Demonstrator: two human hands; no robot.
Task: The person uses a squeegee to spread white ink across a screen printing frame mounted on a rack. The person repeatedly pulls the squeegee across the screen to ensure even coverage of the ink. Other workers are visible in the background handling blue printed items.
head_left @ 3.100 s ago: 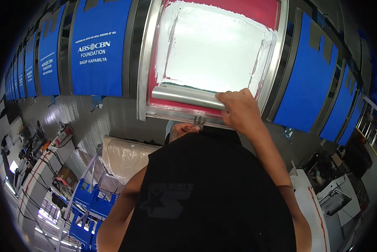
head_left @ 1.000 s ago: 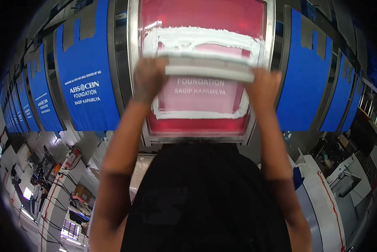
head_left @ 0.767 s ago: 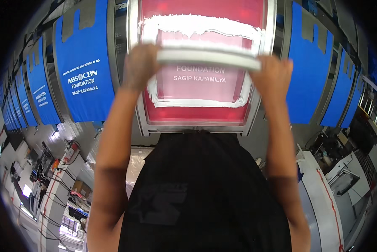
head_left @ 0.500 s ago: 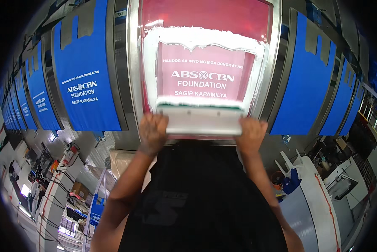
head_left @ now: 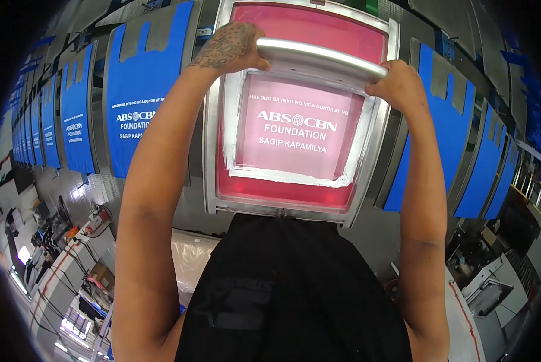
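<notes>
Squeegee (head_left: pixel 320 59) spans the far part of the pink screen (head_left: pixel 264 192), my left hand (head_left: pixel 243 47) and right hand (head_left: pixel 398 84) gripping its opposite ends (a wide hold, presumably to keep it level). Compared with earlier, it sits farther from my body, leaving the near white band (head_left: pixel 288 177) uncovered.

Left hand (head_left: pixel 241 49), right hand (head_left: pixel 398 84) gripping metal squeegee (head_left: pixel 319 60) across pink screen (head_left: pixel 337 25); white ink (head_left: pixel 285 177) around lettering (head_left: pixel 296 134).

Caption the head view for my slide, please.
Left hand and right hand grip a metal squeegee across a pink screen bearing white ink.
</notes>
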